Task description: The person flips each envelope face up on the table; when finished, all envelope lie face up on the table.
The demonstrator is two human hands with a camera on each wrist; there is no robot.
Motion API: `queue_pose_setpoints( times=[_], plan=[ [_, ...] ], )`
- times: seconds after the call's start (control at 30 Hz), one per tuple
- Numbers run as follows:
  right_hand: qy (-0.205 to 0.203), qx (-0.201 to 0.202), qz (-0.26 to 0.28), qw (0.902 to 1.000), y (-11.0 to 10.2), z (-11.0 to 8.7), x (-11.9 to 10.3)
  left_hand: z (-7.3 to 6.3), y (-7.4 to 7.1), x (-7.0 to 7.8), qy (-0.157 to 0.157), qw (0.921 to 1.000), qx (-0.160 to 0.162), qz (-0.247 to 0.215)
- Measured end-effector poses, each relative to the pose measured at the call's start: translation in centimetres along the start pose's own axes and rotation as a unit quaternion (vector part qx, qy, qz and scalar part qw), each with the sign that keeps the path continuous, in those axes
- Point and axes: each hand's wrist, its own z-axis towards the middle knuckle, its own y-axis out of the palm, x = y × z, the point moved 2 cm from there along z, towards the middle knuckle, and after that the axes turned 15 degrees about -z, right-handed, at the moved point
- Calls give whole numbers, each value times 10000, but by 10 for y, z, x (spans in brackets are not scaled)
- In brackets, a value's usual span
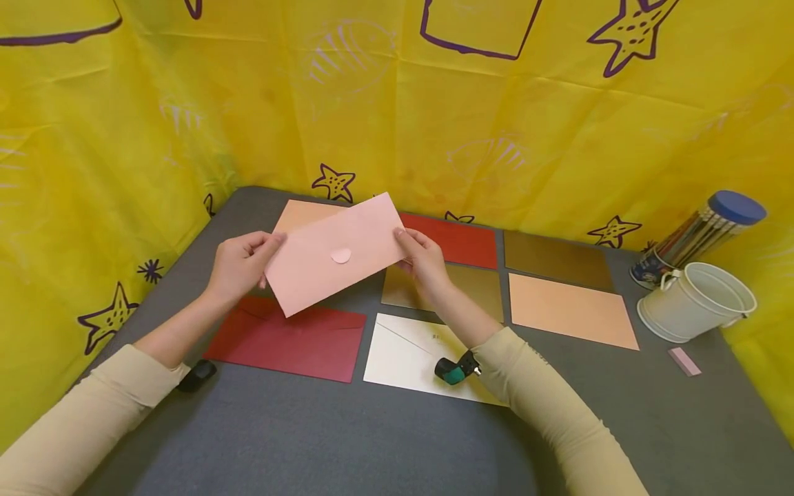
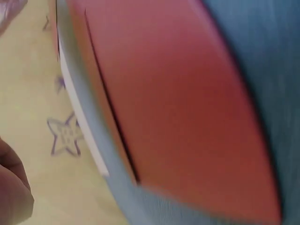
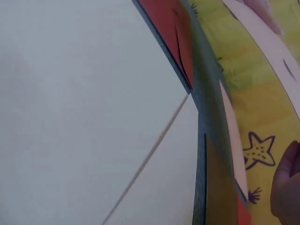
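Both hands hold up a pale pink envelope over the table, tilted with its right end higher. A small rounded pink piece sits near the middle of its face. My left hand pinches the left end, thumb on the near face. The opposite end is pinched by my right hand. Below the left hand lies a dark red envelope, which fills much of the left wrist view. Beneath the right forearm is a white envelope, large in the right wrist view and partly hidden by the sleeve.
Along the back lie a peach envelope, a bright red one and a brown one. A tan envelope and another peach one lie before them. At right stand a white bucket, a pencil tub and a pink block.
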Motion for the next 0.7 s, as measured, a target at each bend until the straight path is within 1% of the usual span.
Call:
queue_pose_setpoints(
  times=[0.03,0.13,0.2,0.27,0.37,0.5,0.6,0.63,0.7],
  plan=[
    [68,62,200,9998,1,-1,0,-2,3,0,-173,9997,50,-143],
    [113,53,672,9977,4,-4,1,-10,14,16,-608,9958,206,-657],
    [125,-41,802,9967,8,-8,2,-14,22,26,-770,9906,235,-1104],
    [109,-215,760,9968,14,-13,3,-19,30,34,-841,9841,199,-1550],
    [146,-464,462,9978,22,-21,7,-23,41,25,-920,9730,-61,-2114],
    [205,-797,-23,9966,31,-32,12,-30,56,13,-1094,9564,-520,-2657],
    [225,-1024,-406,9937,35,-39,16,-35,64,10,-1233,9445,-891,-2913],
    [215,-1096,-514,9924,35,-41,17,-37,66,10,-1294,9416,-991,-2948],
    [174,-1224,-672,9901,35,-43,18,-38,67,11,-1431,9397,-1135,-2890]
  ],
)
